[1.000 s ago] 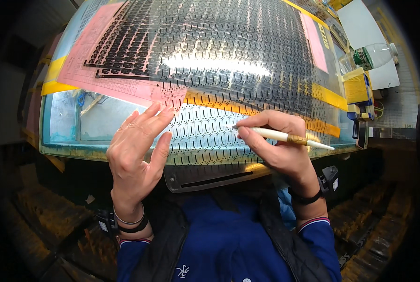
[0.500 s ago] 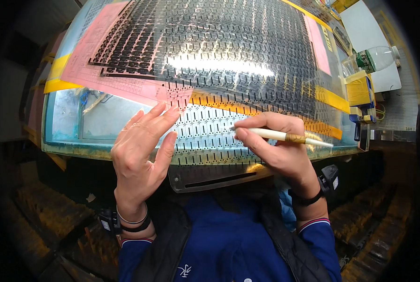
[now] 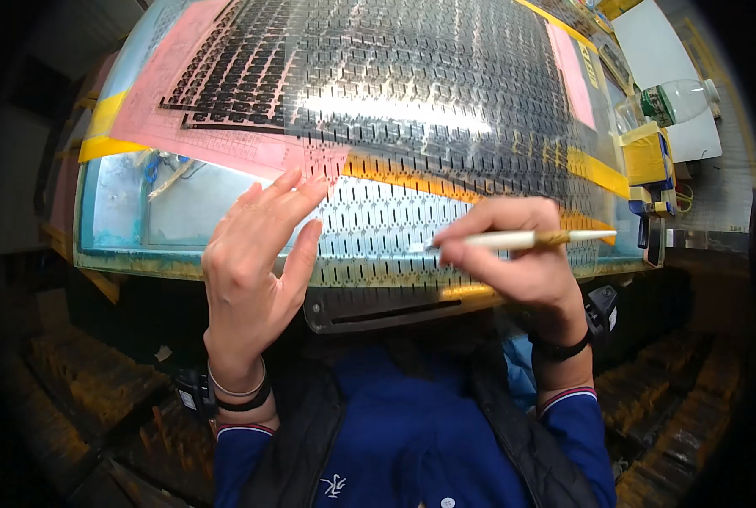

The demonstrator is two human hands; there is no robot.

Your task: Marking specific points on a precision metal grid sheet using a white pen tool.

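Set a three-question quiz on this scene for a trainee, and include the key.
1. Which of the person's hands holds the white pen-shaped tool?
2. True or false: the clear plastic bottle has a red label.
3. The tool's tip is over: (a) the yellow tape, (b) the patterned transparent film, (c) the pink sheet.

Key: 1. The right hand. 2. False; the label is green. 3. b.

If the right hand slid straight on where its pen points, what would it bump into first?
Probably the left hand, at its thumb, across the black-marked clear film, though how high the thumb and the pen sit is unclear.
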